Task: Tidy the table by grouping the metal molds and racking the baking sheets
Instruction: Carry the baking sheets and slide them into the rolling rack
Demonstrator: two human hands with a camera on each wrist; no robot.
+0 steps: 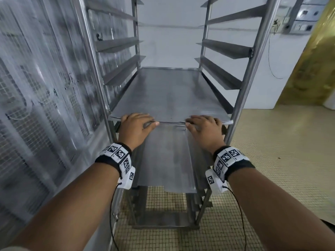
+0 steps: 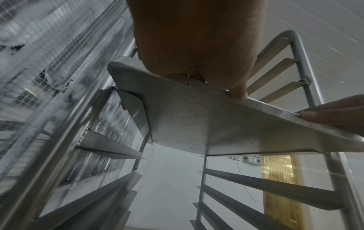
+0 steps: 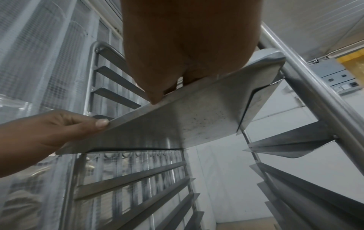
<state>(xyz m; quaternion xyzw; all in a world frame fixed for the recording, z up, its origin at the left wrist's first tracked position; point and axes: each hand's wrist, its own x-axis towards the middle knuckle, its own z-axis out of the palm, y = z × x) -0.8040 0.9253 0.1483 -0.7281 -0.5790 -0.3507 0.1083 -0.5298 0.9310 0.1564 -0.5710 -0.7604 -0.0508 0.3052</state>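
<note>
A flat metal baking sheet (image 1: 168,95) lies on a pair of rails in the tall steel rack (image 1: 253,69), its near lip level with the front posts. My left hand (image 1: 136,122) rests on the left part of that lip and my right hand (image 1: 203,124) on the right part, fingers laid flat on top and thumbs against the front edge. From below, the left wrist view shows the sheet's underside (image 2: 197,124) under my palm (image 2: 197,46), and the right wrist view shows the same (image 3: 187,121). A second sheet (image 1: 166,160) sits a level lower and sticks out toward me.
Bare angled rails (image 1: 119,44) run up both sides of the rack above the sheet. A wire-mesh wall under plastic (image 1: 36,105) stands close on the left. Tiled floor (image 1: 272,160) spreads to the right, with a yellow curtain (image 1: 311,69) and wall switch boxes (image 1: 304,15) behind.
</note>
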